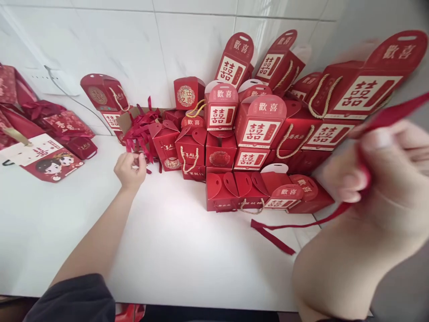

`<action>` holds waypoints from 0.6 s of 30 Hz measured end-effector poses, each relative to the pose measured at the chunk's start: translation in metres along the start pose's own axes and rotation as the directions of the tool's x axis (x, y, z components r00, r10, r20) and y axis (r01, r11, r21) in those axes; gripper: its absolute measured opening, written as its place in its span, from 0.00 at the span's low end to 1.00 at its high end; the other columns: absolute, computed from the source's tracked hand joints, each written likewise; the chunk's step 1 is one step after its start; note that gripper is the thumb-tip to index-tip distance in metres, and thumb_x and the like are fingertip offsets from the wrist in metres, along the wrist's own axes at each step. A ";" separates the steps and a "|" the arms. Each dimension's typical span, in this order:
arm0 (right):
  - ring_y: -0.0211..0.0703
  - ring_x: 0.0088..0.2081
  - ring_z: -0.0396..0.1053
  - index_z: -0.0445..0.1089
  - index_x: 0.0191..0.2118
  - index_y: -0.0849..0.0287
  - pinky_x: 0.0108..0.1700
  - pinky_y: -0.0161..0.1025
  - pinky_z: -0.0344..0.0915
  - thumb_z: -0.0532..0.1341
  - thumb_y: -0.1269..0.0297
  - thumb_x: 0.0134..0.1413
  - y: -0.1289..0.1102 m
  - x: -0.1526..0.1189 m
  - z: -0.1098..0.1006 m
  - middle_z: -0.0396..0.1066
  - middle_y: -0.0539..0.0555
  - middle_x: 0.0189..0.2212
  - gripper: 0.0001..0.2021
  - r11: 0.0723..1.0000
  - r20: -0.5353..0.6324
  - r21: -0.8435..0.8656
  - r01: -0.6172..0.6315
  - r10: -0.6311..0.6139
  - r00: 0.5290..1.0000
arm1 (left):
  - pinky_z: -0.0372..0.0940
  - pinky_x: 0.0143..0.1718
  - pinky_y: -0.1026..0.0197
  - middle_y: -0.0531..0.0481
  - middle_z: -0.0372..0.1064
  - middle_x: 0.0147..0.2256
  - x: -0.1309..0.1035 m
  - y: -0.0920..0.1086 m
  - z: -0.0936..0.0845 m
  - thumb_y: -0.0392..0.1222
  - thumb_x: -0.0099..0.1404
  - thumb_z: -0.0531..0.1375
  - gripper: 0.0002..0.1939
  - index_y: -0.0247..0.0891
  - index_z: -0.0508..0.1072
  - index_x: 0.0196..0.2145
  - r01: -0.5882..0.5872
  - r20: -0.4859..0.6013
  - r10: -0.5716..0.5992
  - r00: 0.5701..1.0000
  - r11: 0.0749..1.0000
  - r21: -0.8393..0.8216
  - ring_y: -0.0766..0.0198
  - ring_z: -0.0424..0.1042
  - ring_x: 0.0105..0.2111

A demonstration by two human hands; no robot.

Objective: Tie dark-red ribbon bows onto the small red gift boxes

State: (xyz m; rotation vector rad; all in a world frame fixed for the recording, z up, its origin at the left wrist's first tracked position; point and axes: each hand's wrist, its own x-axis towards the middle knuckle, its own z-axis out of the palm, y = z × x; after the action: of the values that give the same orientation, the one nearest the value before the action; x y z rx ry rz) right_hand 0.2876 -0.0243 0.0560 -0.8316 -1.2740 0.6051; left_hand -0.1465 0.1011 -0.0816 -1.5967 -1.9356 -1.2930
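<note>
My left hand is closed in front of the heap of dark red ribbons at the wall; what its curled fingers hold, if anything, is hidden. At the far right, close to the camera and blurred, my right hand is closed on a long red ribbon. One part of that ribbon rises to the right edge, and its tail hangs down to the left over the white table, folded near its end. The ribbon heap sits in and over a brown open box, with several strands hanging out.
Many red gift boxes with rope handles are stacked along the tiled wall, from centre to right. At the left lie red bags and a white-and-red box with cartoon figures. A cable runs down the wall.
</note>
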 end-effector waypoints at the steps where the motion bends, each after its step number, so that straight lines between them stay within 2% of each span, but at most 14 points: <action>1: 0.30 0.11 0.53 0.70 0.32 0.55 0.12 0.31 0.47 0.66 0.62 0.58 0.002 -0.001 0.008 0.58 0.42 0.12 0.06 0.999 -0.003 0.016 -0.029 0.029 1.000 | 0.60 0.32 0.58 0.48 0.61 0.23 0.001 0.021 -0.006 0.50 0.66 0.54 0.17 0.39 0.63 0.23 -0.025 0.003 0.025 1.000 0.999 -0.040 0.59 0.63 0.29; 2: 0.30 0.11 0.54 0.70 0.31 0.55 0.11 0.31 0.47 0.67 0.62 0.57 0.006 -0.002 0.016 0.59 0.42 0.12 0.07 0.995 0.094 0.036 -0.093 0.089 0.992 | 0.61 0.32 0.58 0.47 0.63 0.23 0.002 0.044 -0.013 0.52 0.66 0.55 0.18 0.38 0.66 0.23 -0.062 0.017 0.065 0.998 0.986 -0.157 0.61 0.64 0.27; 3: 0.30 0.11 0.55 0.70 0.31 0.55 0.11 0.30 0.49 0.67 0.60 0.57 0.010 -0.002 0.025 0.62 0.43 0.12 0.08 0.984 0.211 0.028 -0.174 0.164 0.964 | 0.61 0.31 0.59 0.48 0.64 0.22 0.001 0.069 -0.020 0.54 0.66 0.55 0.20 0.37 0.69 0.23 -0.081 0.105 0.117 0.988 0.951 -0.300 0.62 0.65 0.25; 4: 0.31 0.11 0.57 0.71 0.31 0.56 0.13 0.30 0.52 0.67 0.58 0.57 0.015 -0.002 0.033 0.64 0.44 0.13 0.09 0.966 0.363 -0.003 -0.260 0.243 0.899 | 0.62 0.28 0.60 0.48 0.66 0.20 -0.001 0.094 -0.028 0.57 0.66 0.55 0.23 0.37 0.72 0.23 -0.053 0.273 0.195 0.942 0.891 -0.451 0.63 0.66 0.23; 5: 0.32 0.13 0.60 0.72 0.32 0.56 0.15 0.31 0.56 0.67 0.56 0.57 0.021 -0.002 0.040 0.66 0.45 0.14 0.10 0.941 0.506 -0.057 -0.333 0.315 0.803 | 0.62 0.26 0.61 0.49 0.68 0.20 -0.006 0.117 -0.036 0.60 0.66 0.54 0.25 0.36 0.74 0.26 0.046 0.465 0.291 0.836 0.808 -0.588 0.64 0.68 0.22; 6: 0.33 0.15 0.62 0.73 0.34 0.57 0.17 0.31 0.60 0.66 0.55 0.57 0.025 -0.002 0.046 0.68 0.46 0.15 0.11 0.919 0.622 -0.120 -0.374 0.364 0.693 | 0.64 0.25 0.62 0.47 0.72 0.23 -0.012 0.137 -0.043 0.64 0.65 0.54 0.27 0.35 0.76 0.31 0.189 0.628 0.411 0.661 0.718 -0.670 0.63 0.71 0.22; 7: 0.33 0.17 0.65 0.73 0.36 0.58 0.20 0.31 0.62 0.65 0.54 0.58 0.030 -0.002 0.051 0.70 0.47 0.17 0.11 0.902 0.705 -0.183 -0.390 0.397 0.588 | 0.66 0.25 0.62 0.46 0.75 0.26 -0.019 0.154 -0.049 0.67 0.60 0.58 0.30 0.34 0.76 0.37 0.325 0.705 0.494 0.509 0.647 -0.689 0.61 0.74 0.25; 8: 0.34 0.20 0.67 0.73 0.37 0.58 0.23 0.31 0.64 0.65 0.55 0.58 0.033 -0.002 0.054 0.71 0.48 0.20 0.11 0.891 0.759 -0.233 -0.389 0.417 0.500 | 0.69 0.28 0.61 0.44 0.77 0.31 -0.026 0.166 -0.055 0.66 0.55 0.64 0.32 0.33 0.76 0.42 0.424 0.729 0.541 0.420 0.593 -0.684 0.58 0.77 0.29; 9: 0.34 0.22 0.68 0.72 0.37 0.59 0.24 0.31 0.64 0.65 0.55 0.58 0.035 -0.002 0.055 0.73 0.49 0.22 0.11 0.886 0.792 -0.264 -0.381 0.424 0.439 | 0.72 0.33 0.60 0.42 0.78 0.34 -0.032 0.173 -0.060 0.64 0.52 0.67 0.33 0.33 0.75 0.44 0.477 0.735 0.552 0.394 0.560 -0.677 0.56 0.78 0.33; 10: 0.34 0.23 0.68 0.71 0.37 0.59 0.25 0.31 0.64 0.64 0.56 0.59 0.037 -0.003 0.056 0.74 0.49 0.24 0.11 0.885 0.809 -0.277 -0.376 0.425 0.406 | 0.73 0.36 0.58 0.41 0.79 0.36 -0.038 0.178 -0.065 0.60 0.49 0.71 0.33 0.33 0.75 0.44 0.512 0.750 0.557 0.356 0.555 -0.655 0.54 0.79 0.35; 13: 0.34 0.25 0.68 0.65 0.37 0.57 0.27 0.30 0.64 0.64 0.59 0.59 0.038 -0.004 0.057 0.73 0.48 0.26 0.09 0.888 0.815 -0.252 -0.384 0.408 0.410 | 0.75 0.40 0.57 0.41 0.79 0.38 -0.046 0.177 -0.078 0.50 0.49 0.74 0.28 0.35 0.75 0.44 0.550 0.802 0.536 0.264 0.600 -0.581 0.52 0.80 0.39; 14: 0.34 0.25 0.68 0.64 0.38 0.56 0.27 0.30 0.64 0.64 0.60 0.59 0.038 -0.005 0.057 0.72 0.47 0.25 0.09 0.891 0.811 -0.248 -0.380 0.405 0.421 | 0.75 0.40 0.58 0.42 0.80 0.38 -0.046 0.176 -0.082 0.48 0.51 0.73 0.24 0.36 0.76 0.43 0.546 0.816 0.520 0.254 0.619 -0.565 0.53 0.80 0.39; 15: 0.35 0.26 0.69 0.63 0.39 0.56 0.27 0.30 0.64 0.63 0.62 0.59 0.038 -0.005 0.058 0.72 0.47 0.25 0.08 0.895 0.809 -0.251 -0.370 0.404 0.428 | 0.76 0.40 0.58 0.42 0.80 0.37 -0.045 0.175 -0.086 0.47 0.55 0.71 0.19 0.36 0.77 0.42 0.540 0.825 0.498 0.268 0.632 -0.557 0.54 0.80 0.39; 18: 0.36 0.27 0.70 0.62 0.41 0.55 0.29 0.32 0.66 0.62 0.63 0.60 0.041 -0.006 0.063 0.72 0.47 0.26 0.08 0.902 0.820 -0.259 -0.346 0.395 0.414 | 0.77 0.36 0.59 0.45 0.80 0.32 -0.040 0.174 -0.094 0.47 0.64 0.65 0.11 0.36 0.78 0.36 0.505 0.832 0.416 0.366 0.662 -0.553 0.57 0.81 0.34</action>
State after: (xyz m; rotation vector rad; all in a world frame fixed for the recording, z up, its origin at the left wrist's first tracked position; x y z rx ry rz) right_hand 0.2273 0.0073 0.0243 -0.8836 -2.0419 1.5082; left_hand -0.0038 -0.0032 0.0161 -3.4215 -1.9921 -1.4331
